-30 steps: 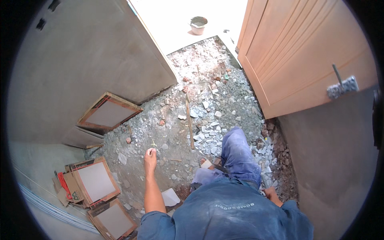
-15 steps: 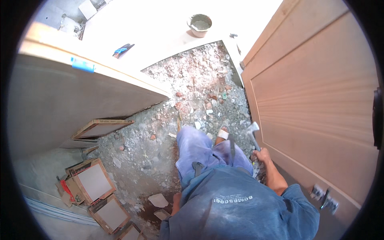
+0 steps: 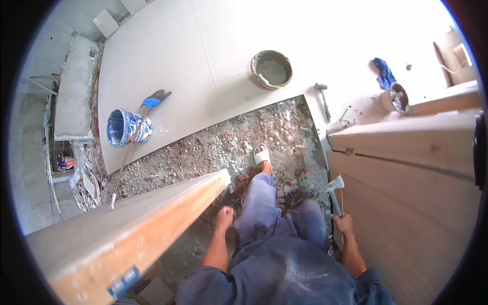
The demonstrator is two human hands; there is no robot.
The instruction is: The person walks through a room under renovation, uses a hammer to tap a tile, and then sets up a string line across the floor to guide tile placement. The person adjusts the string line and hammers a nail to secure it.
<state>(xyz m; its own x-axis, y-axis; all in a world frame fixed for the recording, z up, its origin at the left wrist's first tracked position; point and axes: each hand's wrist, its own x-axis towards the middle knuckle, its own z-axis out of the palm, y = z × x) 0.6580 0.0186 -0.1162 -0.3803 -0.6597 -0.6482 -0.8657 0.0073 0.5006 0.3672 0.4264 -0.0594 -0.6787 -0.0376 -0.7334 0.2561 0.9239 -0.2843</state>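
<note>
In my right hand (image 3: 343, 223) is a hammer (image 3: 336, 199), gripped low on its grey handle. Its pale metal head is wedge-shaped and points away from me, close to the brown wooden door (image 3: 401, 213). My left hand (image 3: 224, 218) is curled into a loose fist beside my left thigh, with nothing seen in it. The end of a plastered partition with a wooden edge (image 3: 168, 229) is nearest to that hand. One sandalled foot (image 3: 262, 157) is forward on rough rubble ground (image 3: 213, 147).
Beyond the rubble lies pale tiled floor (image 3: 162, 76). On it stand a mortar bucket (image 3: 286, 76), a blue-white bucket (image 3: 117, 129), a mallet (image 3: 324, 99) and a smaller pail (image 3: 391, 101). A long-handled tool (image 3: 133, 137) leans across the blue-white bucket. The partition and door flank me.
I have moved forward between partition and door, so more tiled floor shows. My left hand has come up into view. The hammer stays in my right hand.
</note>
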